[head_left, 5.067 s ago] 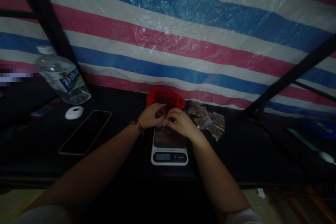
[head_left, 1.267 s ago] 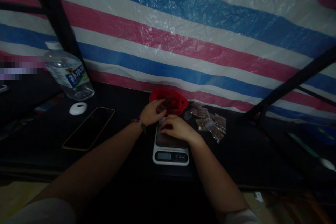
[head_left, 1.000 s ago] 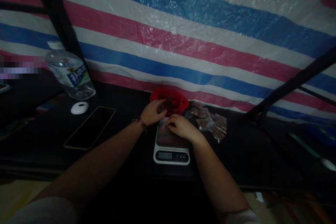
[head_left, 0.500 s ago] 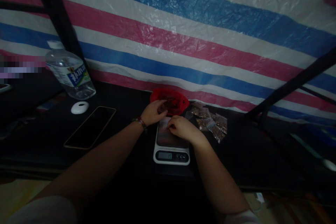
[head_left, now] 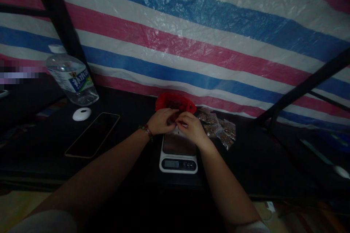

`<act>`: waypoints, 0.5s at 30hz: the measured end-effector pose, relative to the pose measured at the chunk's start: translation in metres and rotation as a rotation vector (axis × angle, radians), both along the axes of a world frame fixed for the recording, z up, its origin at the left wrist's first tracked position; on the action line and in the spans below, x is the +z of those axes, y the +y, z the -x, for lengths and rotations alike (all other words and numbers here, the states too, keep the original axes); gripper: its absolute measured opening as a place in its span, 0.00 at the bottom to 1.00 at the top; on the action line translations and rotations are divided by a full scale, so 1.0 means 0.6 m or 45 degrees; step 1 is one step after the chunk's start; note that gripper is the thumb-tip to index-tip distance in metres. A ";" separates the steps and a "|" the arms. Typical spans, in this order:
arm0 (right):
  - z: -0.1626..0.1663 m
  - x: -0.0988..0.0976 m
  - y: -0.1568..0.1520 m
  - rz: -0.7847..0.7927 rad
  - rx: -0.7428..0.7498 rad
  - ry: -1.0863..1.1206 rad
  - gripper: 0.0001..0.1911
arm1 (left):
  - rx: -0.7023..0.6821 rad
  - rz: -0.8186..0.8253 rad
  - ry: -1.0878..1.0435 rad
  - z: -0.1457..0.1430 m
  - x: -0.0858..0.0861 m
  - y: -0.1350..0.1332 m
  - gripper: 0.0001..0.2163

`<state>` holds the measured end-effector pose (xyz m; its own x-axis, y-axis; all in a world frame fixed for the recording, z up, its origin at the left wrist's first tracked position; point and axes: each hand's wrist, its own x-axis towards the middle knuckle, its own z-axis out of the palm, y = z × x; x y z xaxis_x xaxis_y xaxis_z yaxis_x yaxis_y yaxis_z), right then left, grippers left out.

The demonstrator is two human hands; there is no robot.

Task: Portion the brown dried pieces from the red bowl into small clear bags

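Observation:
At the far end of a white kitchen scale (head_left: 179, 167), both hands meet. Curled around a small, see-through plastic bag (head_left: 173, 117) with brownish contents, my left hand (head_left: 161, 122) hides much of it. My right hand (head_left: 191, 127) is closed in a pinch at the bag's near side, its fingertips almost touching the left ones. Behind them is an open red plastic bag (head_left: 188, 105) holding dark material. A tiny dark speck lies on the scale plate (head_left: 179, 143), whose display is lit. Several small clear bags of brown bits (head_left: 226, 136) lie to the right.
To the left are a phone (head_left: 93, 134), a white rounded object (head_left: 81, 114) and a clear plastic bottle (head_left: 72, 78). A striped plastic sheet (head_left: 175, 36) hangs behind the black table (head_left: 131, 164). Dark metal bars (head_left: 306, 85) slant at both sides.
My right hand has moved forward off the middle of the scale plate to meet my left hand, which has shifted slightly nearer. The scale's reading differs.

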<state>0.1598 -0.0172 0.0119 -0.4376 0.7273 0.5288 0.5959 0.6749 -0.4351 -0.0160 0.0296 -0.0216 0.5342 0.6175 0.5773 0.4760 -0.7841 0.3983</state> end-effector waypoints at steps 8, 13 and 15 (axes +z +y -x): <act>0.017 -0.020 0.008 -0.114 -0.031 -0.013 0.09 | -0.053 -0.050 -0.020 -0.005 0.000 -0.006 0.26; -0.006 -0.016 0.016 -0.100 -0.041 0.018 0.15 | 0.004 -0.027 -0.083 -0.003 -0.003 -0.003 0.25; -0.013 -0.013 0.018 -0.083 -0.077 0.045 0.13 | 0.029 -0.009 -0.091 -0.002 -0.004 -0.002 0.25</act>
<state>0.1677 -0.0064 0.0040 -0.3741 0.7155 0.5900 0.6215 0.6656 -0.4131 -0.0151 0.0287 -0.0239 0.4771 0.6249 0.6180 0.4646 -0.7762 0.4262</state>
